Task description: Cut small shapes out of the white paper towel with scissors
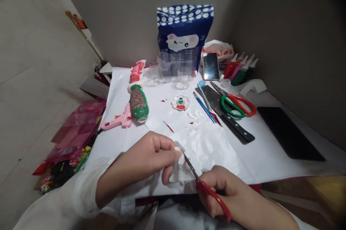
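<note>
My left hand (pixel 151 159) pinches a small white ribbed piece (pixel 181 172), which looks like fabric or textured paper, above the front of the table. In my right hand (pixel 223 186) are red-handled scissors (pixel 216 198), their blades reaching up and left to the top of the white piece, close to my left fingertips. Whether the blades are parted cannot be made out. Behind my hands, several small white curved pieces (pixel 196 114) and a thin red scrap (pixel 168 126) lie on the white table cover (pixel 156 129).
At left, a green fish craft (pixel 139 104) and a red one (pixel 137 71) lie near a pink glue gun (pixel 119 119). A cleaver (pixel 232 123) sits under larger scissors (pixel 235 104) at right, beside brushes (pixel 204 107). Behind stand clear cups (pixel 177 66), a blue bag (pixel 186 24) and a phone (pixel 211 66).
</note>
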`<state>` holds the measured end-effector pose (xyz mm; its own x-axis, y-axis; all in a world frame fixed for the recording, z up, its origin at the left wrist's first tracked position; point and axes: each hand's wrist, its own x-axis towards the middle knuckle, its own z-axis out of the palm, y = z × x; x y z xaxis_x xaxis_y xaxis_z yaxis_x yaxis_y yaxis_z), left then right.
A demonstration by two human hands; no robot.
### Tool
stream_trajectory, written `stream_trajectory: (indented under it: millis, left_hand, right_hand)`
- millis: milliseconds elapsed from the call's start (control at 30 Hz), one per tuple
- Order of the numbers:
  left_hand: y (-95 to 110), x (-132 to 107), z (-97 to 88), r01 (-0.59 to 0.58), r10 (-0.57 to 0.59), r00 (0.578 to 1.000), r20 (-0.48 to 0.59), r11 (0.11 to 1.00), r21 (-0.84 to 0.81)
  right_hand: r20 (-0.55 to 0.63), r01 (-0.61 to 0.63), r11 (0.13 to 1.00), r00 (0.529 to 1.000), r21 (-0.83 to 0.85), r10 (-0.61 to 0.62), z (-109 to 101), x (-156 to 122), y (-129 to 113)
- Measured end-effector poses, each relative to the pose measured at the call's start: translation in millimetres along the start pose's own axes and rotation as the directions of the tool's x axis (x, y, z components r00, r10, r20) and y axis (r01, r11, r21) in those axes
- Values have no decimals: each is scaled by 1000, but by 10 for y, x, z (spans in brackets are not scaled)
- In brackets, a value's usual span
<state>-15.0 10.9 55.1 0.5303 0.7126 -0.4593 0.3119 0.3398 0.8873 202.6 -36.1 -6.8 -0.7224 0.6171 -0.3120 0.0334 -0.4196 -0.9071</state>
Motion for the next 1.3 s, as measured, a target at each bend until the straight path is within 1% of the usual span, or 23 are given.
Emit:
stream_trajectory:
  millis: [100,233,467,633,833,1067,1300]
  left_hand:
    - [18,-4,17,2,-2,1000,-23,1000,-3]
    - [40,-13,41,11,-11,999,-33,1000,-3]
    - [60,-16,62,39,-38,998,-45,999,25]
    - [59,-11,61,36,-35,998,-44,999,29]
    - [51,-3,57,24,-22,999,-44,999,44]
    - [35,-4,56,10,-8,999,-39,999,43]
    - [5,8,47,5,-5,1000,-7,1000,15]
  right_hand:
    - [11,39,999,999,2,-39,39,16,10]
    - [39,44,999,998,16,-44,66,41,-22]
    - [33,77,997,997,-5,-76,26,56,1]
    - [17,102,995,995,-16,-101,18,54,41]
    - [24,106,994,994,14,-106,31,40,-10]
    - [11,61,998,998,6,-61,2,21,-8]
    - [20,9,1000,1000,26,-9,-25,-1,-3]
